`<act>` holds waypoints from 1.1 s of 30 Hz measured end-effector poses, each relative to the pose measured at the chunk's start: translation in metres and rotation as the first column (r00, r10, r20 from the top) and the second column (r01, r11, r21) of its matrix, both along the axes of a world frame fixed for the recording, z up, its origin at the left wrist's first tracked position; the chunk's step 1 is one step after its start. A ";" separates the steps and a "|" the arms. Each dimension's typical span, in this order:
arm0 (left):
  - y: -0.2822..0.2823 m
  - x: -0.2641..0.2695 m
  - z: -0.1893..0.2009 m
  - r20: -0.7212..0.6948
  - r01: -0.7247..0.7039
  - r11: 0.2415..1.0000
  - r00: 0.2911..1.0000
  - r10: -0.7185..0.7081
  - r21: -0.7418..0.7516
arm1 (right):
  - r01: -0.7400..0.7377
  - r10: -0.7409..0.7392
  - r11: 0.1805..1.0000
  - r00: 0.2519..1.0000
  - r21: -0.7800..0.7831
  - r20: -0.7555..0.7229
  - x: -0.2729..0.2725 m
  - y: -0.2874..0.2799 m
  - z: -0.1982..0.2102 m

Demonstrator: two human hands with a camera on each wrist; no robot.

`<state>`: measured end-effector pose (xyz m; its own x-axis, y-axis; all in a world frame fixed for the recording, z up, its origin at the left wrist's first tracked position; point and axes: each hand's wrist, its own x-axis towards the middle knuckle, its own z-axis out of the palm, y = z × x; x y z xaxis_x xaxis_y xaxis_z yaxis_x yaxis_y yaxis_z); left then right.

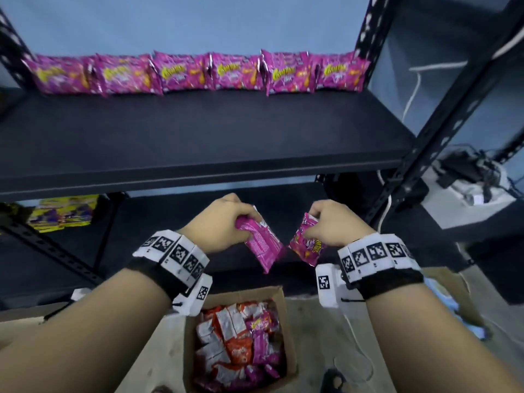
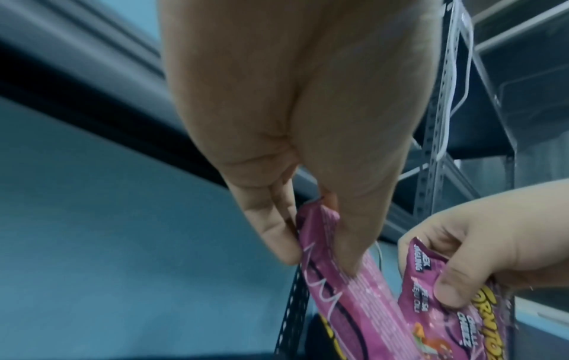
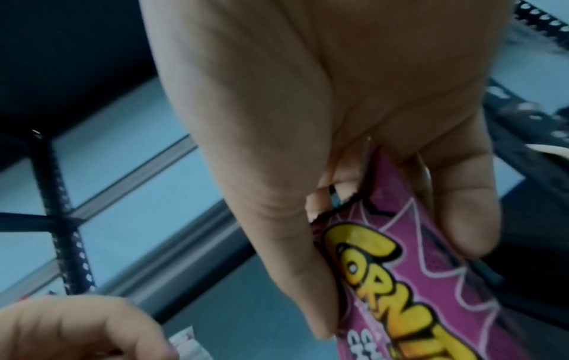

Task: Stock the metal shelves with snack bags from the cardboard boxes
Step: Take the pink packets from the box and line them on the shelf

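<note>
Pink bag (image 2: 348,280) in each hand.

I am in what looks like a stockroom or the back of a small shop. In front of me stands a black metal shelving unit (image 1: 198,131) with perforated uprights (image 1: 442,137), set against a plain blue wall (image 1: 184,21). A row of pink snack bags (image 1: 198,73) lines the back of the upper shelf, all the same brand, and yellow bags (image 1: 63,212) sit on the shelf below. At my feet an open cardboard box (image 1: 241,338) holds loose packets on a bare concrete floor (image 1: 340,336). Cables and a power strip (image 1: 467,171) lie off to my right.
</note>
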<state>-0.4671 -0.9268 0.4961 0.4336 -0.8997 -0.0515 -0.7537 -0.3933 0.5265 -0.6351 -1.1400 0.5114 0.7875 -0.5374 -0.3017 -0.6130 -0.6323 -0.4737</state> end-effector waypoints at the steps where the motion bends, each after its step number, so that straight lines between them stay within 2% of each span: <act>1: 0.002 0.004 0.014 0.010 -0.006 1.000 1.000 0.006 -0.019 | -0.020 0.020 1.000 1.000 -0.006 0.021 0.006 0.003 0.016; 9: 0.044 0.027 0.102 0.061 -0.052 0.987 0.996 0.062 -0.149 | -0.138 0.143 0.990 0.943 -0.037 0.301 0.044 0.030 0.107; 14: 0.079 0.050 0.148 0.103 -0.135 0.947 0.980 0.172 -0.291 | -0.207 0.190 0.978 0.849 -0.021 0.493 0.065 0.042 0.141; 17: 0.097 0.066 0.167 0.117 -0.194 0.898 0.959 0.258 -0.394 | -0.229 0.209 0.973 0.778 -0.042 0.592 0.079 0.045 0.151; 22: 0.115 0.088 0.172 0.118 -0.291 0.806 0.907 0.403 -0.515 | -0.176 0.146 0.984 0.723 -0.024 0.675 0.104 0.045 0.149; 27: 0.112 0.099 0.158 0.114 -0.396 0.714 0.827 0.551 -0.578 | -0.132 0.029 0.986 0.737 0.102 0.675 0.137 0.034 0.124; 30: 0.105 0.103 0.150 0.126 -0.404 0.691 0.805 0.580 -0.600 | -0.105 0.008 0.988 0.756 0.109 0.654 0.150 0.028 0.109; 33: 0.097 0.110 0.143 0.190 -0.359 0.714 0.803 0.564 -0.601 | -0.047 -0.049 0.991 0.752 0.128 0.658 0.159 0.025 0.099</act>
